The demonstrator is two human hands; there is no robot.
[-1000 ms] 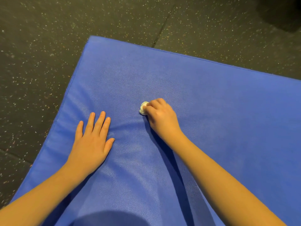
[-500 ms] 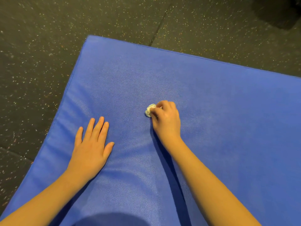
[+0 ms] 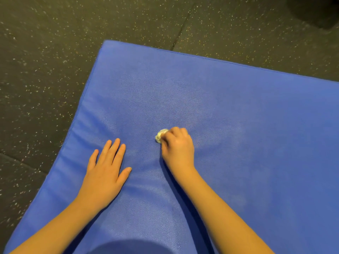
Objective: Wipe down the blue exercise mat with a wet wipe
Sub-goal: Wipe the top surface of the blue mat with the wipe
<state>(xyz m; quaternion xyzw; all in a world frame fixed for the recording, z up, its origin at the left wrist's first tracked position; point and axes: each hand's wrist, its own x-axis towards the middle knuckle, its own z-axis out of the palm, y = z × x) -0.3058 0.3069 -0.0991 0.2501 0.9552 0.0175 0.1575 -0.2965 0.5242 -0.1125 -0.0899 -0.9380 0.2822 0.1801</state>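
The blue exercise mat [image 3: 238, 116] fills most of the view, its far corner at upper left. My right hand [image 3: 178, 147] grips a small balled-up white wet wipe [image 3: 161, 135] and presses it onto the mat near the middle; only the wipe's left part shows past my curled fingers. My left hand [image 3: 107, 168] lies flat on the mat with straight fingers, to the left of the wipe and a little nearer to me. The mat dents under both hands.
Dark speckled rubber floor [image 3: 45, 70] surrounds the mat on the left and far side, with a tile seam [image 3: 180, 34] running away from the mat's far edge. A dark shape [image 3: 317, 11] sits at the top right corner.
My right hand with the wipe has slid across the mat, first a little right, then back toward me. My left hand stays flat in about the same spot.
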